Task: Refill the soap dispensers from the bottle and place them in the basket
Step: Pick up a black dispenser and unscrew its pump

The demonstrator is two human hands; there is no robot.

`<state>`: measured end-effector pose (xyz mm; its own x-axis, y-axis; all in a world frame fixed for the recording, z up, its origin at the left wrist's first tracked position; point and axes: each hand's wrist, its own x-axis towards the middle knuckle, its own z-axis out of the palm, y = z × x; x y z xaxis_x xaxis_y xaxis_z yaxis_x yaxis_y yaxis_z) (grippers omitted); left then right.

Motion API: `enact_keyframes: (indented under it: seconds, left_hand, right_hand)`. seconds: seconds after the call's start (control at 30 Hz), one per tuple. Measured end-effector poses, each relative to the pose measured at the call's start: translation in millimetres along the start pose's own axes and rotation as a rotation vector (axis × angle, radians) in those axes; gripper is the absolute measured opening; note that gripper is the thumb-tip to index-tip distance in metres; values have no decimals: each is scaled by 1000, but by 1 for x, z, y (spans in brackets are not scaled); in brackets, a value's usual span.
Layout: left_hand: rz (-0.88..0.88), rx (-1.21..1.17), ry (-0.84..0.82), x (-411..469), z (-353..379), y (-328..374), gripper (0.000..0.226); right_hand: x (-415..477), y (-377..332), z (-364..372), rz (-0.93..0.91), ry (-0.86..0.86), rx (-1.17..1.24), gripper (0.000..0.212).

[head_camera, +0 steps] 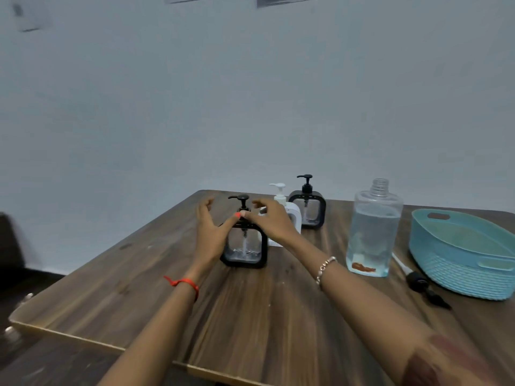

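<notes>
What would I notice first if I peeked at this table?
Two hands, the left hand and right hand, meet at the pump of a black dispenser mid-table. To its right stands a tall clear bottle with no cap, partly full. At the far right sits a blue basket.

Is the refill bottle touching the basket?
Apart. The head view shows bare table between the bottle and the basket.
</notes>
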<state>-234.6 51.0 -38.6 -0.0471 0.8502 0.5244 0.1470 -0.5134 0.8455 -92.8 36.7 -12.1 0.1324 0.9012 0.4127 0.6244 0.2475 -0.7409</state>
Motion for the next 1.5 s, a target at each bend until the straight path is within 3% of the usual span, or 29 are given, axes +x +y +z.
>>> enact_keyframes:
  seconds: [0.2,0.4,0.43,0.6,0.73,0.83,0.93,1.07,1.17,1.23,1.37,1.43,1.5]
  left_hand:
    - [-244,28,-355,4,-1,-20,94]
    - [-260,-12,-341,3,10,-19,104]
    - [-270,-51,-348,3,12,-17,101]
    - [-200,-266,-362,-10,34,6,36]
    - [-185,-379,-458,-20,53,22,39]
    - [-153,-473,-592,-28,60,32,56]
    - [-175,-558,-706,-31,64,40,75]
    - [-365,-676,-903,-41,68,49,85]
    - [-529,-860,-948,-49,75,50,73]
    - [-529,-924,-948,-52,80,51,66]
    - [-438,-860,-826,-50,82,54,86]
    - [-336,-748,-785,-45,81,54,81]
    - [-263,-654,-734,-40,84,53,55]
  right_hand:
    - [11,-2,25,21,14,-56,30]
    - [4,1,1,21,37,-15,44]
    - [1,-1,-9,11,30,5,43]
    - [-18,-15,-62,-55,-86,61,28]
    - [-27,-6,-96,-89,-129,148,11]
    - [-31,5,-116,-129,-197,219,30]
    - [-37,13,-132,-122,-363,356,34]
    - [-40,15,-146,-96,-572,496,55]
    - [-43,11,-147,-93,-706,639,48]
    - [-45,8,-148,-118,-738,697,49]
    - [-45,7,-159,-121,-712,705,50]
    - [-43,7,-160,-66,-521,526,40]
    - [-42,3,-157,-25,-276,254,28]
